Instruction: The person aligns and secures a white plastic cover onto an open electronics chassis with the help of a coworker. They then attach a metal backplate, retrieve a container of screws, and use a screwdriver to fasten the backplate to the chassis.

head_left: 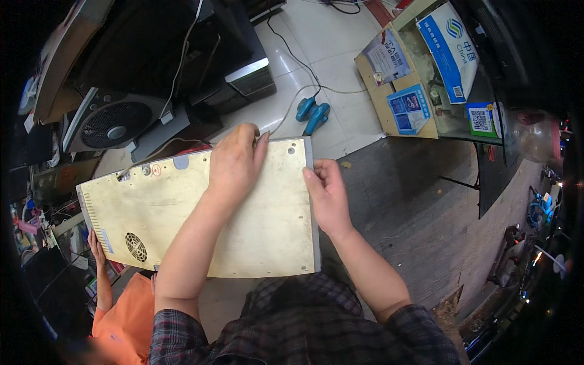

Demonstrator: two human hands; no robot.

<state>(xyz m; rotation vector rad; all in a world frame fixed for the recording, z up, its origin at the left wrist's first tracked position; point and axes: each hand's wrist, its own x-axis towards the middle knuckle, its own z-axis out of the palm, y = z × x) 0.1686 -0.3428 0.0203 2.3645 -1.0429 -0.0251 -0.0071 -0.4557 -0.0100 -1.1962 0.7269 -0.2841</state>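
Above the person's lap, a flat rectangular appliance chassis (201,213) is held underside up, its yellowish passivated metal base plate facing the camera. The left hand (234,161) lies palm-down on the plate near its far edge, fingers together and curled over that edge. The right hand (328,198) clamps the plate's right edge, thumb on the face, fingers hidden behind. The plate is matte, faintly stained, with a round perforated fan grille (135,246) near its left near corner, a row of vent slots along the left edge and small screw holes at the corners. For a steady hold, keep both hands on opposite edges and the chassis level. Beyond the chassis's far edge, a blue-handled tool (312,114) with a pale cable lies on the tiled floor (340,67).
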